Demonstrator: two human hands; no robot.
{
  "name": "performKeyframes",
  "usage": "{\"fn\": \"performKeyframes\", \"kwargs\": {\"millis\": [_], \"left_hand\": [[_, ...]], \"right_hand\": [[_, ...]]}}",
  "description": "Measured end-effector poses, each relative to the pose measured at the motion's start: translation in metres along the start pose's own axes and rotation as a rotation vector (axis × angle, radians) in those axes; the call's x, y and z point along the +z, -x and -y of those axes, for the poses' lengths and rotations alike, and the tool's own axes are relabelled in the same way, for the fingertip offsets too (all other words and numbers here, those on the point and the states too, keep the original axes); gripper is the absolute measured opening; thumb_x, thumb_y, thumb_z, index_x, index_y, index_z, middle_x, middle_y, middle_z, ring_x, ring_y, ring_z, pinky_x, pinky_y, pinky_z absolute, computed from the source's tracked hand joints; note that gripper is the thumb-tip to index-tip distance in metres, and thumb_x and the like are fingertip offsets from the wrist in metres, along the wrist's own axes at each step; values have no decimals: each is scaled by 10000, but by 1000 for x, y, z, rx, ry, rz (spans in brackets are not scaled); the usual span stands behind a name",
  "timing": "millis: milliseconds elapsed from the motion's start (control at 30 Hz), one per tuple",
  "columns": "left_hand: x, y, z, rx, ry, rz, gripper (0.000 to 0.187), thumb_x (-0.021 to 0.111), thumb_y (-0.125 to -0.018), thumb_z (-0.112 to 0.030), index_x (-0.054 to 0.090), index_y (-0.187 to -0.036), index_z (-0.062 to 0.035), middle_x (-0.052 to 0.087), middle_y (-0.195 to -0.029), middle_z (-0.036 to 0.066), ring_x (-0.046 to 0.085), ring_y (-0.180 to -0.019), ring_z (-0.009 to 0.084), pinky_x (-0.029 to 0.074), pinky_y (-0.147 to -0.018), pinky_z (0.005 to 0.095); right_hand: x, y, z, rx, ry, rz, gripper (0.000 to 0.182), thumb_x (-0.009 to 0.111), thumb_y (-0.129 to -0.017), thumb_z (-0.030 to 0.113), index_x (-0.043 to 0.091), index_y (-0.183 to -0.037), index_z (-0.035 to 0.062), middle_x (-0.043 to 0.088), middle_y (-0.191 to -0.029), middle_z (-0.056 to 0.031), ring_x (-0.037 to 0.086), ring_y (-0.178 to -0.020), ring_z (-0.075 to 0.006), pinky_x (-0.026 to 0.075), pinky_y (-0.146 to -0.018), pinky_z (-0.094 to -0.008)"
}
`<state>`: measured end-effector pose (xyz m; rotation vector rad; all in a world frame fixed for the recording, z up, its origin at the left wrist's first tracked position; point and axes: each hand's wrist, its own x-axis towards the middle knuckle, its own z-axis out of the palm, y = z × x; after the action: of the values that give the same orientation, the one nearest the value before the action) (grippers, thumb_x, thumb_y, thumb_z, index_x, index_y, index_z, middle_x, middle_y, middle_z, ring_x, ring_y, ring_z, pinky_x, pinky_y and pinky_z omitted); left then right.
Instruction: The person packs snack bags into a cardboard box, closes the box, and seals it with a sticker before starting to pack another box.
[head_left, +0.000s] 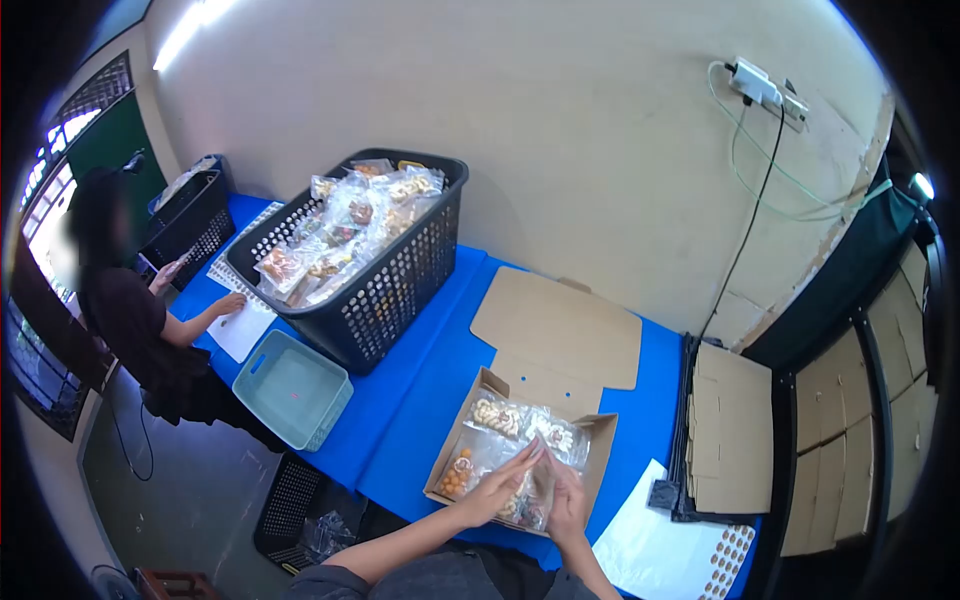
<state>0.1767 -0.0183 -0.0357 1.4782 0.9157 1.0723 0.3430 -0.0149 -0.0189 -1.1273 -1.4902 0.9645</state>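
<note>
An open cardboard box [602, 450] sits on the blue-covered table in front of me, its lid folded back. Clear packets of snacks lie inside, among them one with pale pieces [497, 415] and one with orange-brown balls [458, 474]. Over the box's near right part, my left hand [503, 486] and my right hand [567, 498] are angled together, fingers long and fingertips nearly meeting. Between them a clear snack packet [538, 497] stands tilted, gripped from both sides. The palms partly hide its contents.
A black basket [375, 325] full of snack packets stands to the left, beside a grey-green tray [293, 390]. Flat cardboard boxes [733, 430] are stacked at right, near a sticker sheet [650, 530]. Another person [140, 320] works at far left.
</note>
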Motion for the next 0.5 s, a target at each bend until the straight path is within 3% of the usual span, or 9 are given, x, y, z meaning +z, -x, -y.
{"fn": "performKeyframes", "kwargs": {"millis": [100, 167, 200, 233, 333, 367, 433, 467, 500], "left_hand": [[20, -4, -9, 147, -97, -36, 626, 525, -963, -274, 259, -1466, -13, 288, -1509, 177, 235, -1417, 273, 179, -1148, 391], [23, -5, -15, 25, 50, -9, 714, 596, -924, -275, 226, -1477, -17, 254, -1528, 177, 235, -1418, 271, 201, -1142, 391], [27, -3, -15, 7, 60, -58, 652, 624, -908, -217, 319, -1445, -9, 314, -1499, 188, 298, -1392, 275, 250, -1125, 386], [28, 0, -14, 1, 66, -51, 652, 624, -908, -217, 319, -1445, -9, 314, -1499, 188, 298, -1392, 275, 250, -1125, 386], [26, 0, -15, 45, 101, -103, 369, 574, -946, -141, 546, -1284, 3, 415, -1441, 165, 388, -1336, 233, 319, -1092, 353], [29, 1, -17, 43, 112, -84, 369, 574, -946, -141, 546, -1284, 3, 415, -1441, 165, 388, -1336, 233, 319, -1092, 353], [35, 0, -23, -76, 355, -94, 381, 584, -942, -154, 543, -1276, 25, 488, -1378, 173, 433, -1301, 208, 336, -1077, 339], [38, -1, -28, -112, 346, -123, 300, 564, -957, -144, 591, -1196, 33, 593, -1251, 153, 526, -1191, 175, 394, -1020, 315], [39, 0, -26, -119, 352, -111, 300, 564, -957, -144, 591, -1196, 33, 593, -1251, 153, 526, -1191, 175, 394, -1020, 315]], "right_hand": [[12, -1, -11, -121, -32, -43, 396, 456, -998, 283, 588, -1232, -8, 613, -1158, -163, 552, -1115, -244, 392, -980, -355], [11, -7, -15, 83, -71, -115, 308, 557, -941, 150, 602, -1207, 1, 622, -1073, -155, 569, -1038, -239, 404, -955, -359], [10, -10, -21, 122, -175, -128, 377, 606, -877, 29, 555, -1250, 12, 606, -1066, -132, 563, -997, -226, 414, -938, -351], [8, -9, -23, 130, -171, -134, 377, 606, -877, 29, 555, -1250, 12, 606, -1066, -132, 563, -997, -226, 414, -938, -351], [-1, -15, -15, 168, -184, -152, 546, 606, -880, 23, 401, -1387, 46, 548, -1247, -113, 527, -1119, -207, 398, -988, -336], [-7, -11, -17, 173, -173, -170, 546, 606, -880, 23, 401, -1387, 46, 548, -1247, -113, 527, -1119, -207, 398, -988, -336], [-19, -1, -21, 286, -494, 37, 552, 616, -889, 46, 400, -1397, 43, 528, -1296, -126, 502, -1182, -217, 386, -1013, -348], [-21, 6, -21, 293, -477, 33, 553, 622, -897, 68, 399, -1402, 32, 516, -1320, -134, 505, -1192, -215, 408, -992, -352], [-22, 12, -17, 300, -473, 19, 553, 622, -897, 68, 399, -1402, 32, 516, -1320, -134, 505, -1192, -215, 408, -992, -352]]}}
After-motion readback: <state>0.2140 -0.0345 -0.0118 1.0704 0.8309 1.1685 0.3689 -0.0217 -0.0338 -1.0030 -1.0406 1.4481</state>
